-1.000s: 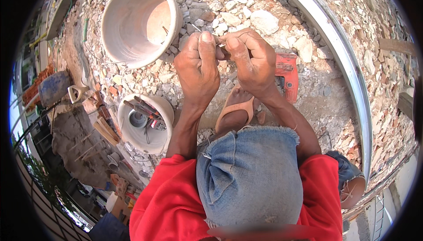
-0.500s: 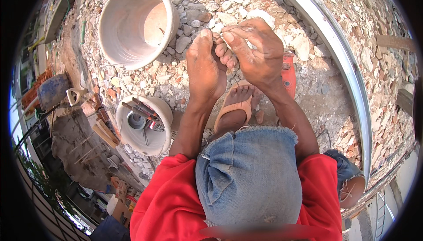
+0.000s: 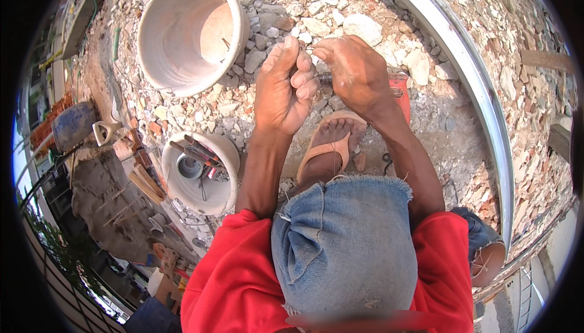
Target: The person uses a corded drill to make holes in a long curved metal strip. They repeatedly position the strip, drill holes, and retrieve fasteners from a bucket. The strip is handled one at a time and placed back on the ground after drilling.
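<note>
Wire-like piece, thin, one: located in the gap between the fingertips of both hands, above stone rubble; its exact form is too small to tell from where I stand. Left hand: rolled outward since a second ago, so the palm and curled fingers now show; thumb and forefinger narrow, pinched on the piece. Right hand: turned the other way, back uppermost, wrist bent; thumb and forefinger drawn close beside the piece, though whether they grip it I cannot tell. Judged meaning: a twist or regrip at the fingertips, not a letting-go. Also listed: red power drill, partly covered by the right hand and forearm; large pale bucket, lying open toward the viewer; smaller bucket, holding hand tools; both unmoved, left of the hands.
</note>
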The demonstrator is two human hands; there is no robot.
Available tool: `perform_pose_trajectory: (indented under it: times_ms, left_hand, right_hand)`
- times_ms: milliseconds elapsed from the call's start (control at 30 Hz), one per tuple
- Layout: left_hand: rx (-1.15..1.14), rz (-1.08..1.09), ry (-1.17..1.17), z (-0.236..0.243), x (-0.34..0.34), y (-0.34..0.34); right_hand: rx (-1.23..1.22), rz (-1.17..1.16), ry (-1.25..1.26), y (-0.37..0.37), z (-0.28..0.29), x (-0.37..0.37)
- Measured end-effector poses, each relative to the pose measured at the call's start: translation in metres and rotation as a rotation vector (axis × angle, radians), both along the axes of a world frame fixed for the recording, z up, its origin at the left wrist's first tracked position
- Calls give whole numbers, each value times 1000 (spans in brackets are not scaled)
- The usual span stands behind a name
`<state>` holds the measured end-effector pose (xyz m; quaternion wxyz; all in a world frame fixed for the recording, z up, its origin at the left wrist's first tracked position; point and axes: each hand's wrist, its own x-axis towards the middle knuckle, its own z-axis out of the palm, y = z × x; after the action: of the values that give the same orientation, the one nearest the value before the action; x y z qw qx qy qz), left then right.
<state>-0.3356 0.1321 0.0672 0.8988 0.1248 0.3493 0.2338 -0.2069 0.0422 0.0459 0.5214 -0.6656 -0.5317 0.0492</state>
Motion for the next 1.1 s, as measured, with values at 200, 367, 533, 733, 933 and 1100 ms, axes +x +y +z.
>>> perform_pose_trajectory:
  times_ms: [200,367,533,733,933,1100]
  left_hand:
    - [794,-12,173,-6,18,3]
    - [799,-43,171,1,21,18]
    - [857,14,259,0,20,18]
    - [1002,127,236,-11,22,18]
    - [1060,212,316,-9,19,19]
    - [1132,323,263,-10,26,13]
  right_hand:
    - [-224,-20,405,-5,7,-7]
    - [-233,-61,565,-5,16,-6]
    - [-49,-57,140,-2,16,4]
    - [-142,57,26,-7,9,1]
    - [-184,-38,-170,-1,9,-15]
    - [-94,-99,160,1,12,-38]
